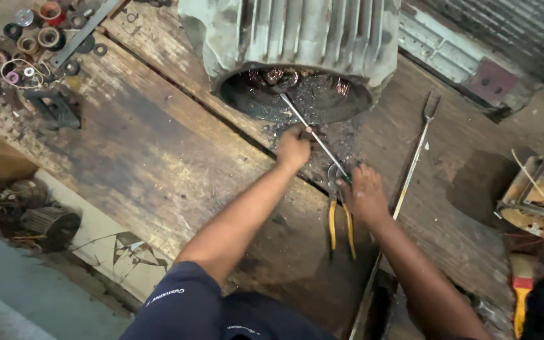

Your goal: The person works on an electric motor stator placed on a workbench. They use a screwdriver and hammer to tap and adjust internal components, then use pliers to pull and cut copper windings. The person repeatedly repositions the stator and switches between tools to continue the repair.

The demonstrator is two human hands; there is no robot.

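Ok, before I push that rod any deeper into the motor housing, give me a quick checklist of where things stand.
1. Left hand grips the thin metal rod near its middle: ok.
2. Right hand holds the rod's near end: ok.
3. Rod tip inside the open end of the motor housing: ok; what it touches among the copper windings: cannot tell.
4. Dark debris scattered on the wooden bench under the hands: not ok.
5. Yellow-handled pliers lying beside the right hand: ok.
6. Long forked bar lies apart from the rod: ok.

A ribbed grey metal motor housing (297,47) stands on the worn wooden workbench (152,151). Yellow-handled pliers (340,220) lie before it. A long thin steel forked rod (413,160) lies right of them.
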